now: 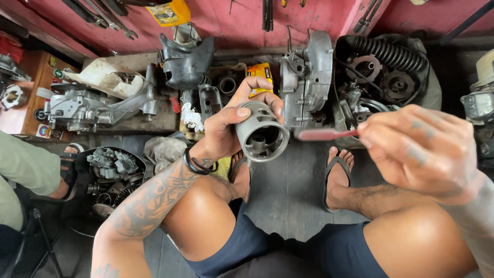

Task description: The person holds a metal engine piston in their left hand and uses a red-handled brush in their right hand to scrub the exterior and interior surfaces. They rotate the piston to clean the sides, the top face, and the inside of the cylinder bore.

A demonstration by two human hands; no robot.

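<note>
Holding piston point(261, 131) in left hand point(226, 128), fingers wrapped round skirt, thumb on top, open end facing camera, above knees, mid-frame. Right hand point(419, 149) w/ fingers pinched on red brush point(324, 134), tip just beside piston rim. Engine case point(306, 82) upright behind on floor, near piston. Carburettor point(110, 163) in tub at left. Another person's leg point(25, 167) far left.

Engine parts point(98, 105) on grey floor point(288, 190)
</note>
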